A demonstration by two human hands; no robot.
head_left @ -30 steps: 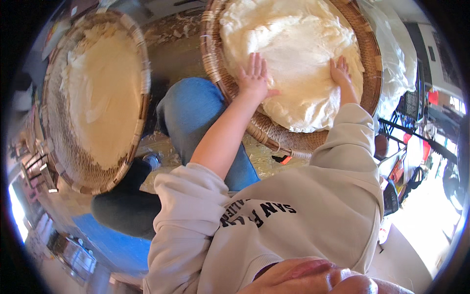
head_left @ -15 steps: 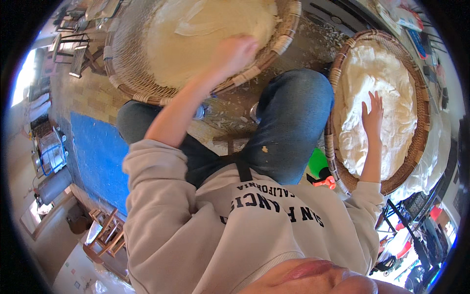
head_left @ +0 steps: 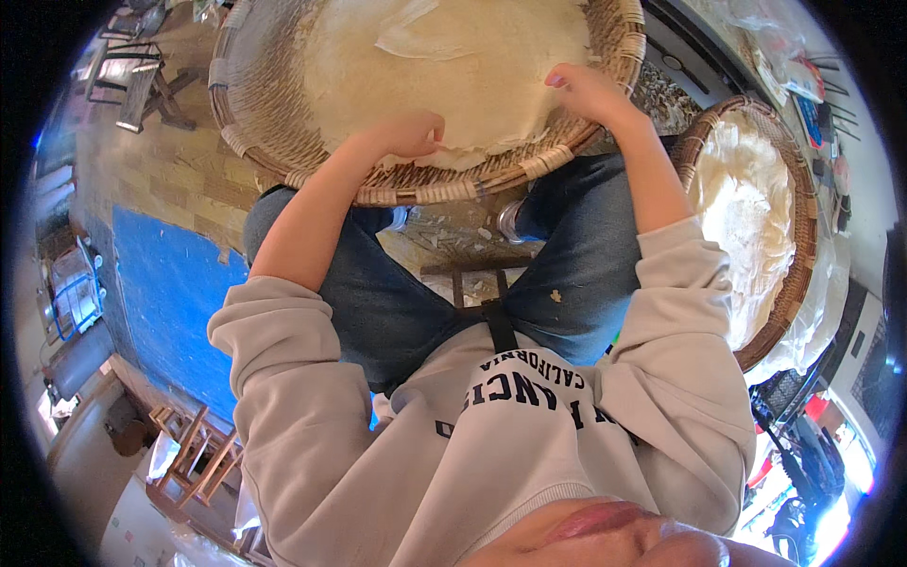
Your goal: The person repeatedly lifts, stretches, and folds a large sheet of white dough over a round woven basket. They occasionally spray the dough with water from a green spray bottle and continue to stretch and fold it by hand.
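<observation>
A thin pale cream sheet (head_left: pixel 453 66) lies spread in a large round woven basket (head_left: pixel 416 196) before my knees. My left hand (head_left: pixel 411 133) is closed, its fingers curled in a pinch at the sheet's near edge. Opposite it, my right hand (head_left: pixel 588 93) bends in from the right, with thumb and fingers pinched at the sheet's right edge. What lies between the fingertips is small and partly hidden. A whiter folded flap shows on the sheet toward the far side.
At my right stands a second woven basket (head_left: pixel 803 236) heaped with white, wrinkled, sheet-like material (head_left: pixel 746 217). A blue panel (head_left: pixel 170 302) lies on the floor at left. Wooden stools (head_left: pixel 194 454) stand at lower left, and a wooden bench (head_left: pixel 142 94) is at far left.
My right hand has left the white material in the right basket and come over to the large basket. My left hand has moved down and left to the sheet's near edge.
</observation>
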